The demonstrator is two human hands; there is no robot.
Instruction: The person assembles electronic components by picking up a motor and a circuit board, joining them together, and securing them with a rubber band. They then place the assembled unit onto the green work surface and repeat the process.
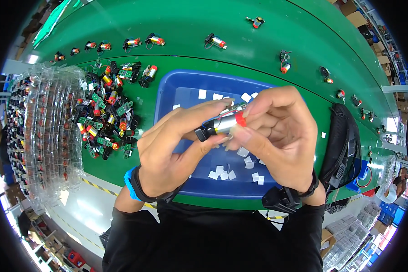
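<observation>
Above a blue plastic tray (204, 75), both my hands hold a small silver cylindrical battery (225, 123) with a red end and a black cap. Thin red and blue wires run along it to a small green circuit board (235, 108). My left hand (167, 140) is closed on the black-capped end and the board, fingers above and thumb below. At the red end, my right hand (288, 136) pinches between thumb and forefinger. Several small white square pieces (220, 170) lie scattered in the tray, partly hidden by my hands.
A heap of similar battery assemblies (109, 111) lies left of the tray, beside stacked clear plastic trays (45, 131). More assemblies (215, 41) sit spaced along the green surface beyond. A black mesh bag-like item (340, 140) and a blue device (359, 174) stand at right.
</observation>
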